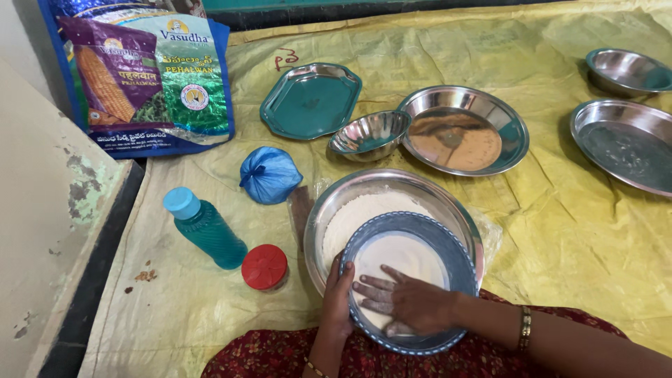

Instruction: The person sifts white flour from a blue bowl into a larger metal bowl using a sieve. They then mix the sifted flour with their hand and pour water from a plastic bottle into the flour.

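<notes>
- The right hand (409, 302) lies flat, fingers spread, palm down on the flour inside the sieve (448, 241).
- The left hand (339, 297) curls round the sieve's left rim, fingers closed on it.
- The sieve, round with a blue-grey rim, sits tilted in the near part of a big steel bowl (329, 210); white flour (350, 213) shows in the bowl behind it.
- The bowl stands on a yellow sheet (574, 231) spread over the floor, just in front of the person's red patterned lap.
- Left of the bowl: a red-lidded jar (264, 267), a teal bottle (205, 229) with a light blue cap, and a tied blue bag (270, 175).
- Behind the bowl: a small steel bowl (369, 135), touching a round steel plate (463, 130), and a teal tray (311, 100).
- At far right, well apart: two more steel plates (623, 143), one behind the other.
- A printed packet (150, 73) stands at the sheet's upper left corner.
- A bangle (524, 329) circles the right wrist.
</notes>
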